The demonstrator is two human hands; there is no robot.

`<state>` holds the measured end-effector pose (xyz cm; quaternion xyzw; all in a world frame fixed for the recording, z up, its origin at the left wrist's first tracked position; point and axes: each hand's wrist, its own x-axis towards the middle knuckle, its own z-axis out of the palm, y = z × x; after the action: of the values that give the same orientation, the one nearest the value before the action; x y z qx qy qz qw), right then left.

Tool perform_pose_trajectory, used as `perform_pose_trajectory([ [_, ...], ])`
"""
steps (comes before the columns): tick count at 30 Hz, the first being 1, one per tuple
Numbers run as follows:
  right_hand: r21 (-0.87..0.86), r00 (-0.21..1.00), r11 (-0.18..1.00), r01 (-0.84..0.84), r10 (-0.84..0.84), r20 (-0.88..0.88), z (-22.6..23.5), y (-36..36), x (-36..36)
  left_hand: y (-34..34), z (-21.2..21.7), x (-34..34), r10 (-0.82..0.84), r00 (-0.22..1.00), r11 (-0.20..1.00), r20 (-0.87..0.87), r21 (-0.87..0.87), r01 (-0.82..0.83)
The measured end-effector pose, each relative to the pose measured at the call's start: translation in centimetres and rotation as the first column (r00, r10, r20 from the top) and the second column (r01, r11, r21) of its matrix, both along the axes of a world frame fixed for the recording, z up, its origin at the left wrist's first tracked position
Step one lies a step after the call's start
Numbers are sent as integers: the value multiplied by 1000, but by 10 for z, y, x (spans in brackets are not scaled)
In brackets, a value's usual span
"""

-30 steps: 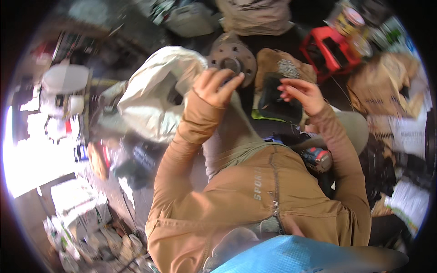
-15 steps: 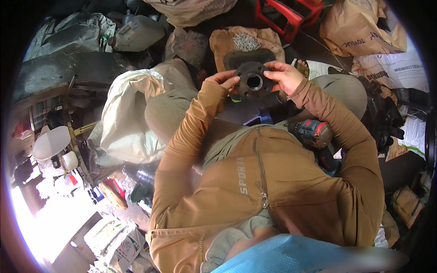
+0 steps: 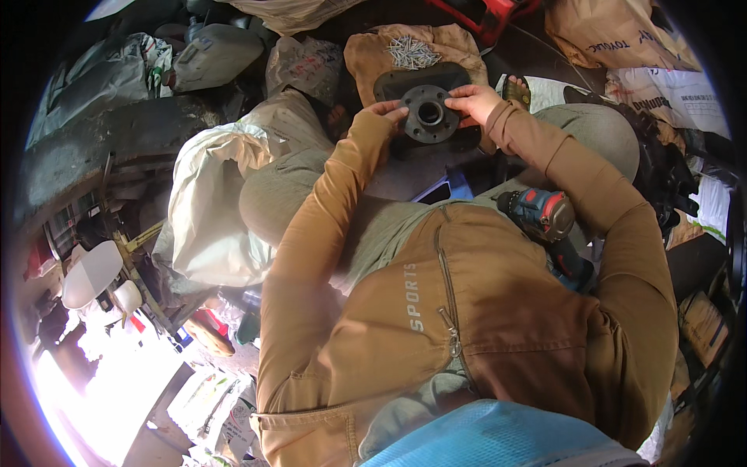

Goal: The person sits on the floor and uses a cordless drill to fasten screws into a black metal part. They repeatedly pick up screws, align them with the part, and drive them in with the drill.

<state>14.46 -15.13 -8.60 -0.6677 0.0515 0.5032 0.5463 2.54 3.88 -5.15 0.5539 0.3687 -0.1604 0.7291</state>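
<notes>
Between my two hands is a round black flange (image 3: 429,135) with a hole through its centre and smaller holes around it. The fingers of my left hand (image 3: 384,113) close on its left edge, while my right hand (image 3: 473,103) pinches its upper right edge. Directly beneath lies a black plate with rounded corners (image 3: 436,75); whether the flange rests on it or hovers just above, I cannot tell. Beyond it, a pile of screws (image 3: 413,53) lies on a brown sack (image 3: 362,56).
A blue cordless drill (image 3: 537,214) with red parts lies by my right thigh. To my left stands a white sack (image 3: 214,218). A red plastic stool (image 3: 494,22) is at the far right, near a brown paper bag (image 3: 599,39). Black parts (image 3: 681,175) are heaped right of my knee.
The flange has tilted flatter and come down over the black plate, shifting slightly left, with both hands still on it. The whole view has shifted a little.
</notes>
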Motion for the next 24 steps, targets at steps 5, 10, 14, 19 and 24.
perform_pose_trajectory([
  [5, -23, 1000, 1000, 3, -2, 22, -2, 4, 5, 1, -15, 7, 12, 1000, 1000, 13, 26, -13],
  [10, -48, 1000, 999, 7, -6, 26, -1, 7, 5, 1, -26, 10, 49, 998, 999, 37, 17, -50],
  [14, -43, 1000, 999, 8, -8, 12, -2, 7, 6, 2, -31, 12, 76, 996, 997, 47, -26, -74],
  [19, -30, 999, 999, 29, -28, 15, -4, 7, 5, 3, -33, 12, 69, 996, 997, 51, -22, -68],
  [24, -34, 999, 999, 39, -38, 29, -3, 7, 4, 4, -34, 12, 93, 995, 995, 44, -49, -91],
])
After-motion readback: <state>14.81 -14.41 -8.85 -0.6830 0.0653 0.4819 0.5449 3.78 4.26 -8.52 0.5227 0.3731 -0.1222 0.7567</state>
